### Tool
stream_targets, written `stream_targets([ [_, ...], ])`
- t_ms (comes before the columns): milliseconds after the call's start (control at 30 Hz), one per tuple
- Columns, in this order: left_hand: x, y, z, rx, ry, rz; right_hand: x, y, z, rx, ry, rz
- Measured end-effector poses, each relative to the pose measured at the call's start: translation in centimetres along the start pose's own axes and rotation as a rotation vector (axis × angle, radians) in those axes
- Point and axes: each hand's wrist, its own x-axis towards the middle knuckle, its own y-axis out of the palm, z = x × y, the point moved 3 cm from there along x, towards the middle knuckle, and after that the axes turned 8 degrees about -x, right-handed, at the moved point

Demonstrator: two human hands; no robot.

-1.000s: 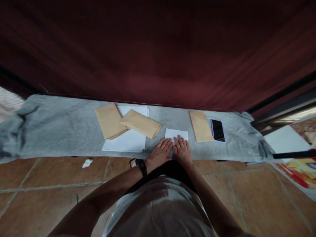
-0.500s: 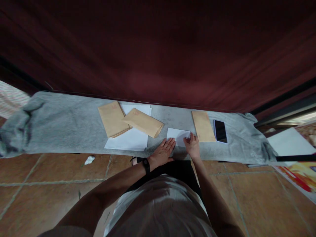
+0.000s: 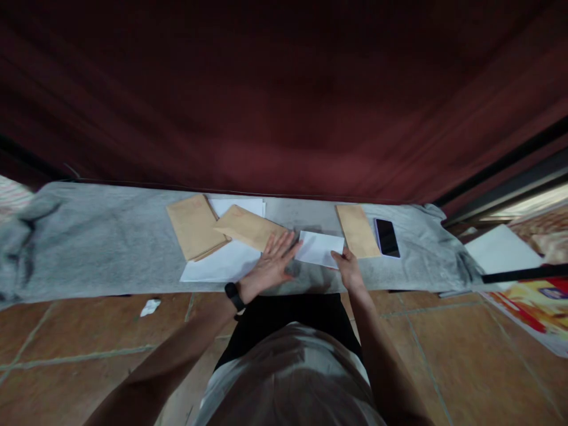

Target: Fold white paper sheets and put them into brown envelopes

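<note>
A folded white sheet of paper is pinched at its lower right corner by my right hand. My left hand, with a black watch on the wrist, has its fingers spread and lies over the lower right end of a brown envelope. Whether it presses on the envelope or hovers just above it, I cannot tell. Under that envelope are white paper sheets and, to the left, more brown envelopes in a small stack. Another brown envelope lies right of the folded paper.
A phone with a dark screen lies right of the single envelope. Grey cloth covers the narrow bench, and a dark red panel rises behind it. A white scrap is on the tiled floor.
My left hand has left the folded paper and moved left to the envelope, its fingers spreading. My right hand has shifted its grip to the paper's lower right corner. The view has tilted slightly.
</note>
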Motion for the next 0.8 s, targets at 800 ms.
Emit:
stream_targets([
  [800,4.1,-5.6,10.5,-0.038,-0.053,0.223,-3.0,2.7,0.3,0.141,0.023,-0.033],
])
